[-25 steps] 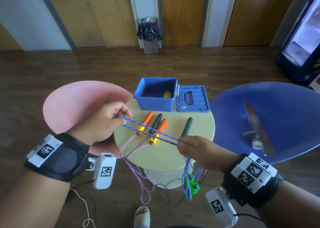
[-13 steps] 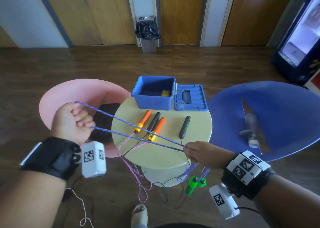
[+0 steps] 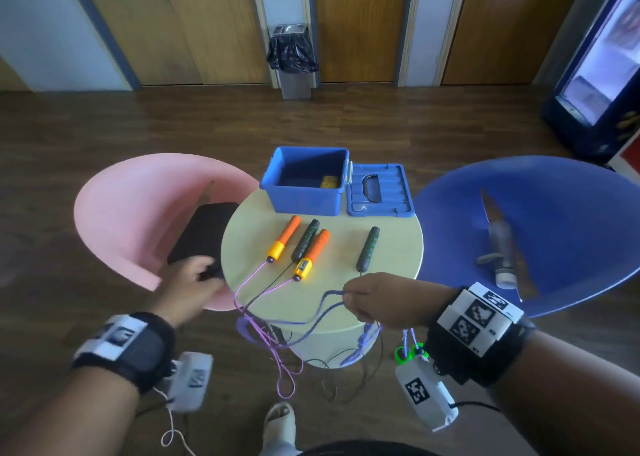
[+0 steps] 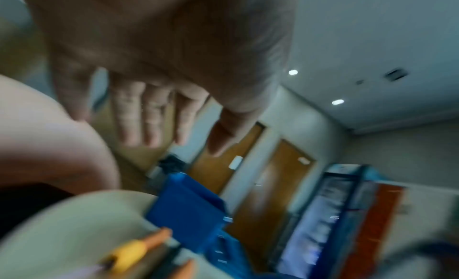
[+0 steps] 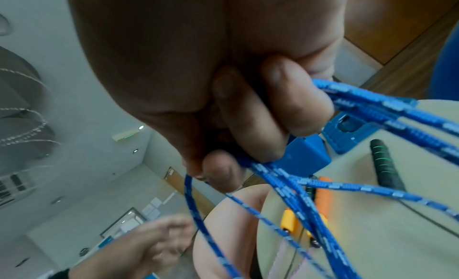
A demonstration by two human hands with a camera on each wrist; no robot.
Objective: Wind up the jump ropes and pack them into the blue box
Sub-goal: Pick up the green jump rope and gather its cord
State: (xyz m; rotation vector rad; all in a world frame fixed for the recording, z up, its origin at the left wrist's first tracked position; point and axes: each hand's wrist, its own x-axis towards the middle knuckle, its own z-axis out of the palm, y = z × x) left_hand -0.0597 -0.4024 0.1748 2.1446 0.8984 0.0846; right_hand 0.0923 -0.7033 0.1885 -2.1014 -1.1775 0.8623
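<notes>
Blue rope point(image 3: 311, 320) judged light, limp, tangle-prone; best taken at slack loop nr table edge; several strands pinched in right hand point(image 3: 377, 300); left hand point(image 3: 188, 284) fingers spread, nothing held.

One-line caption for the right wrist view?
Right hand grips gathered loops of blue rope above the round table.

Your head view is evenly lit and mostly sharp, with door frames bowing at the edges and your left hand point(image 3: 188, 284) smeared. Your left wrist view is heavily motion-blurred under two ceiling lights point(image 4: 293, 72). Your right wrist view shows a sharp rope point(image 5: 360, 104), its lower strands blurred.
</notes>
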